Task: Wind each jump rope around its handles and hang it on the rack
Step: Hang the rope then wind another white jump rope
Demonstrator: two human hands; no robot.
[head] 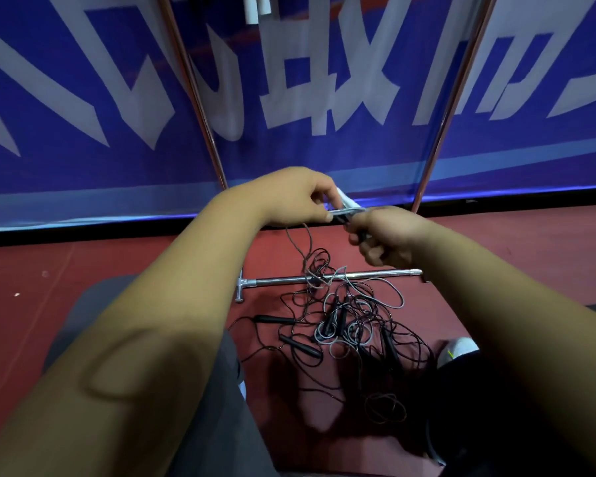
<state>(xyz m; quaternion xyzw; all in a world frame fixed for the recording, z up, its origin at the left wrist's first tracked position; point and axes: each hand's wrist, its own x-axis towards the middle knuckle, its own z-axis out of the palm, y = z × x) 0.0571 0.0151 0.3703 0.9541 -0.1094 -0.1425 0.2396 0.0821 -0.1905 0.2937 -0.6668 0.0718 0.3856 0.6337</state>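
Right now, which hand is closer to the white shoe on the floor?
Right. The right hand holds the jump rope above and left of the white shoe; the left hand grips it farther left.

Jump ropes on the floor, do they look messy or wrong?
Yes. The jump ropes lie in one tangled heap on the floor, cords looped over the rack's base bar. The left hand and right hand hold another jump rope.

We see a blue banner (289, 156) with white lettering, red floor (135, 263), black and grey ropes (341, 325), silver rack (283, 280).
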